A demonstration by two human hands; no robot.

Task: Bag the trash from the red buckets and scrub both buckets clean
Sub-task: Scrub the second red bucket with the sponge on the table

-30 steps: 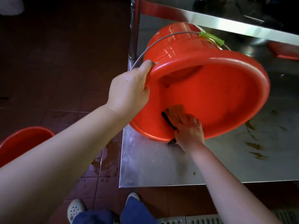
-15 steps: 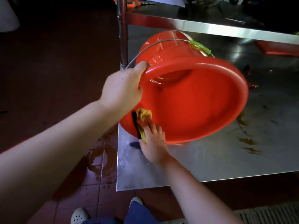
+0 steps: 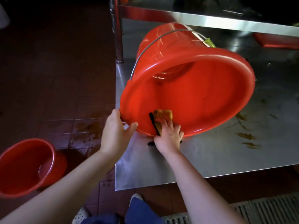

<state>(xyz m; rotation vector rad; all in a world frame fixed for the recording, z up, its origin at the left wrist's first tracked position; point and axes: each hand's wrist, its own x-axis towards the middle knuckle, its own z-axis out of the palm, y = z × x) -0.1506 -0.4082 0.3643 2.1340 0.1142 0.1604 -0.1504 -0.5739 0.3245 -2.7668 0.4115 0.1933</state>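
A red bucket (image 3: 202,94) lies tilted on its side on the steel table (image 3: 210,159), mouth facing me, its wire handle with a green grip swung over the back. My left hand (image 3: 115,131) grips the lower left rim of this bucket. My right hand (image 3: 168,135) presses a yellow scrub sponge (image 3: 161,117) with a black edge against the inside wall near the bottom rim. A second red bucket (image 3: 24,167) stands upright on the floor at the lower left with a little water in it.
Brown smears (image 3: 246,136) mark the table to the right of the bucket. A steel post (image 3: 118,33) rises at the table's back left corner under a shelf (image 3: 210,20). The tile floor left of the table is wet. A floor grate (image 3: 258,209) runs at the lower right.
My left hand has shifted from the upper left rim down to the lower left rim. The sponge hand has slid right along the inner wall. The floor bucket has come back into view.
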